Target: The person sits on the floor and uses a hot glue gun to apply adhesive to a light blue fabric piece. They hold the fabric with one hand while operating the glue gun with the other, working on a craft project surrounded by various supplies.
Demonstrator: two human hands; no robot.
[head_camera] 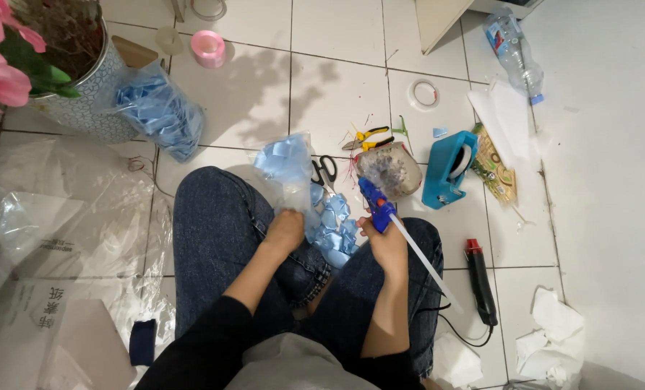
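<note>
I sit cross-legged on a white tiled floor in dark jeans. My right hand (386, 242) grips a blue glue gun (375, 203) with a long white glue stick (425, 261) trailing from its back. My left hand (286, 230) is closed on a cluster of light blue ribbon petals (333, 227) that rests between my knees. A clear bag of more blue ribbon pieces (285, 165) stands just above my left hand. Black-handled scissors (326, 171) lie beside that bag.
A second bag of blue ribbon (160, 112) leans on a patterned pot with pink flowers (84, 94). Nearby lie yellow-handled pliers (368, 139), a teal tape dispenser (449, 170), a tape ring (424, 94), a pink ribbon roll (208, 48), a plastic bottle (514, 52), a black-and-red tool (479, 278), crumpled tissue (553, 336), and plastic sheeting (55, 238).
</note>
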